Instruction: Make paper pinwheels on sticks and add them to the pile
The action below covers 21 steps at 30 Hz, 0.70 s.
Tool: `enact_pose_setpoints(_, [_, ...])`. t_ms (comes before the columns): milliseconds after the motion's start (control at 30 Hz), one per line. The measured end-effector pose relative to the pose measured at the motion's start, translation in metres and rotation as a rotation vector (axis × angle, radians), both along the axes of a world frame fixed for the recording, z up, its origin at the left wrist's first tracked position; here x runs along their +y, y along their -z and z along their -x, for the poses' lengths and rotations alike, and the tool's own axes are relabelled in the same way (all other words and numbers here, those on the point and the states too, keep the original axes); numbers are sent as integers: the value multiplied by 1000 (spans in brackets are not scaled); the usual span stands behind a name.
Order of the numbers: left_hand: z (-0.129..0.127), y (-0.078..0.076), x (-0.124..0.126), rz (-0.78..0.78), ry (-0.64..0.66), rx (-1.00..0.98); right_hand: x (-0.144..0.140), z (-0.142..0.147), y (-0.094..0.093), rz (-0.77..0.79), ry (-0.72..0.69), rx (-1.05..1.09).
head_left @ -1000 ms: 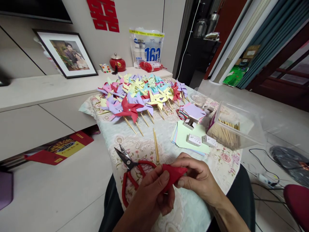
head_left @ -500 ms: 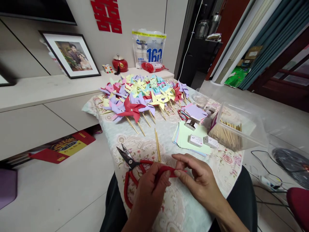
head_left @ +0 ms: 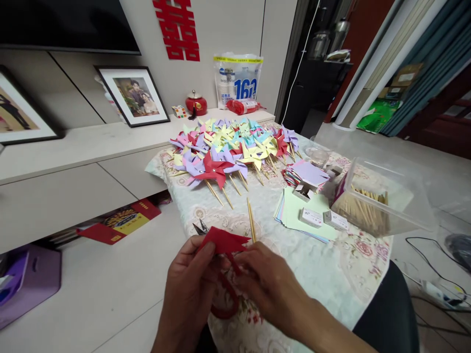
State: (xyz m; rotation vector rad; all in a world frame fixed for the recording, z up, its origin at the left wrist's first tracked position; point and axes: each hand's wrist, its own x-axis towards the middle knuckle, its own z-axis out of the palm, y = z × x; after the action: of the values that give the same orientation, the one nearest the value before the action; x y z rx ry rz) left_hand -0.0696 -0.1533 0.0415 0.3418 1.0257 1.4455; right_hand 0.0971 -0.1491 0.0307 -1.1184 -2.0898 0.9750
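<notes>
1. Head view: the folded red paper (head_left: pixel 224 241) could crease crooked or tear if pinched unevenly, and the red-handled scissors (head_left: pixel 222 299) lie open right beneath it.
2. Left hand (head_left: pixel 189 289) pinches the paper's left edge; right hand (head_left: pixel 268 287) curls narrow, fingertips on its underside, above the floral tablecloth (head_left: pixel 324 274).

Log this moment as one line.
left hand: pinches folded red paper piece | right hand: fingers at its lower edge | red-handled scissors: on floral tablecloth, beneath hands

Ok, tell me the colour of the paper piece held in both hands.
Red: the folded paper piece, seen in the head view.
</notes>
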Motion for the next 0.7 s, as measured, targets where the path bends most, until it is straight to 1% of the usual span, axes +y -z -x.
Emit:
enact_pose_setpoints(67, [4, -1, 0, 27, 20, 9, -2, 16, 4, -39, -29, -132])
enact_pose_setpoints(133, [4, 0, -1, 61, 17, 11, -4, 25, 6, -51, -55, -245])
enact_pose_setpoints(200, [2, 0, 0, 74, -2, 8, -7, 28, 6, -5, -74, -344])
enact_pose_setpoints(300, [1, -1, 3, 66, -42, -15, -10, 25, -1, 89, -74, -477])
enact_pose_setpoints(433, [1, 1, 6, 50, -65, -48, -16, 12, -8, 146, -118, -534])
enact_pose_setpoints(500, [0, 4, 7, 38, -58, -67, -21, 2, -6, 178, -124, -550])
enact_pose_setpoints(533, [-1, 5, 7, 35, -50, -82, -24, -5, -4, 182, -105, -558])
enact_pose_setpoints(600, [-3, 9, 7, 42, -33, -123, -32, -22, 1, 151, -65, -555])
enact_pose_setpoints(700, [-9, 14, 8, 85, -5, -200, -44, -48, 7, 35, 15, -474])
